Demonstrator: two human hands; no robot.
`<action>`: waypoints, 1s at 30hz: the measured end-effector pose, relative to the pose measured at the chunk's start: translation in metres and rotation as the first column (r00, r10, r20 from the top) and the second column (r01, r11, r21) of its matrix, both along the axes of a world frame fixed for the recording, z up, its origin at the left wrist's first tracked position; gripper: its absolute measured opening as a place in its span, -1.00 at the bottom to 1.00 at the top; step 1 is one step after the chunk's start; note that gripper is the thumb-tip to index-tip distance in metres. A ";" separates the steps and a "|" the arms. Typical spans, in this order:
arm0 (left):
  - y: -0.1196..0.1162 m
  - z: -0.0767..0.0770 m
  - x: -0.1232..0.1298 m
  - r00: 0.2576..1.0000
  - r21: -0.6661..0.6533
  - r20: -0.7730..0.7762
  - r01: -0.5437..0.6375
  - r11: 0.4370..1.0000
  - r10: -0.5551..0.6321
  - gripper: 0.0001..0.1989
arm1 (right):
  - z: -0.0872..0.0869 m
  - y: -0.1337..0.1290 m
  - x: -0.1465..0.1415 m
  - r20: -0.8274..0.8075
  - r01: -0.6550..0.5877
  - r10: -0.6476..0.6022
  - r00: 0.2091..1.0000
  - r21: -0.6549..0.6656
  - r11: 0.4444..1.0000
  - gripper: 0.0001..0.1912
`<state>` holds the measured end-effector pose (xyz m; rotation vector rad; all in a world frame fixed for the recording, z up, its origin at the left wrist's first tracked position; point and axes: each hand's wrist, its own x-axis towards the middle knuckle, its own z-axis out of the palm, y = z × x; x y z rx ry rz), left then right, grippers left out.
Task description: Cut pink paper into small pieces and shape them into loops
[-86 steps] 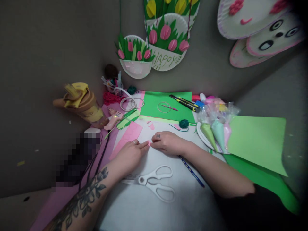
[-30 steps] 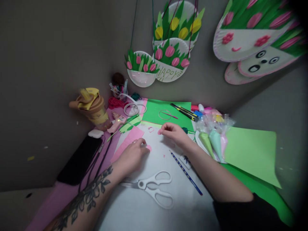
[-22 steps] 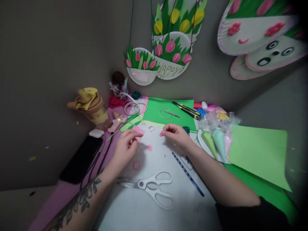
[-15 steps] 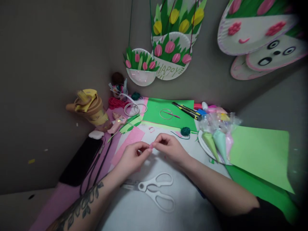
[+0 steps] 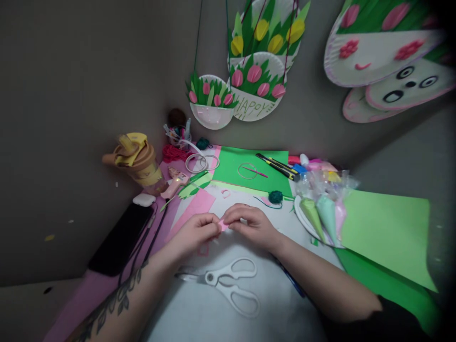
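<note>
Centrally, a small pink paper piece [image 5: 223,224], held between the fingertips of the left hand [image 5: 199,231] and the right hand [image 5: 252,225]. Left grip: narrow, thumb and forefinger closed on the piece at its left side. Right grip: likewise narrow, fingertips and thumb brought to its right side. By position, the piece is placed to the right of the left grip and to the left of the right grip; it is touched by both, so neither hand can be listed as nearer. Direction: the exposed part is set crosswise between the hands; its full outline is covered by fingers, and the long axis cannot be told with certainty. Whether it is folded cannot be told either.

Beneath: a white-covered tabletop [image 5: 199,313]. Towards the wearer, a pair of white-handled scissors [image 5: 210,278], laid flat, loops to the right, blades to the left, long axis roughly crosswise. Just below the left hand, a pink square-edged paper scrap [image 5: 203,249], partly hidden. Beyond the left hand, a long pink paper strip [image 5: 195,208], slanted away to the right. Beyond the right hand, a dark green yarn ball [image 5: 275,197], its loose end trailed to the left.
</note>
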<state>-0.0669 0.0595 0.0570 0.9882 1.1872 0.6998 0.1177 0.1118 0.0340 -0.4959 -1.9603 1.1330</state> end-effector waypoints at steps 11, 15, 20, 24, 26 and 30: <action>-0.006 -0.007 0.005 0.932 0.754 -0.207 -0.042 0.655 0.298 -0.96 | 0.001 -0.006 -0.001 -0.086 0.172 -0.177 0.980 -0.058 0.983 -0.91; -0.008 -0.006 0.004 0.906 0.847 -0.202 -0.029 0.530 0.371 -0.96 | 0.002 -0.011 -0.005 -0.066 0.160 -0.166 0.984 -0.087 0.983 -0.94; -0.010 -0.002 0.006 0.904 0.850 -0.184 -0.051 0.524 0.386 -0.94 | 0.001 -0.014 -0.006 -0.098 0.178 -0.199 0.975 -0.190 0.965 -0.97; -0.011 0.000 0.009 0.897 0.820 -0.181 -0.089 0.565 0.403 -0.95 | 0.001 -0.016 -0.007 -0.124 0.190 -0.221 0.967 -0.222 0.956 -0.95; -0.011 -0.001 0.010 0.895 0.798 -0.177 -0.113 0.592 0.410 -0.96 | 0.001 -0.017 -0.008 -0.140 0.194 -0.233 0.962 -0.248 0.949 -0.94; -0.010 -0.001 0.009 0.898 0.766 -0.154 -0.155 0.624 0.412 -0.96 | 0.003 -0.019 -0.010 -0.154 0.193 -0.242 0.958 -0.280 0.940 -0.93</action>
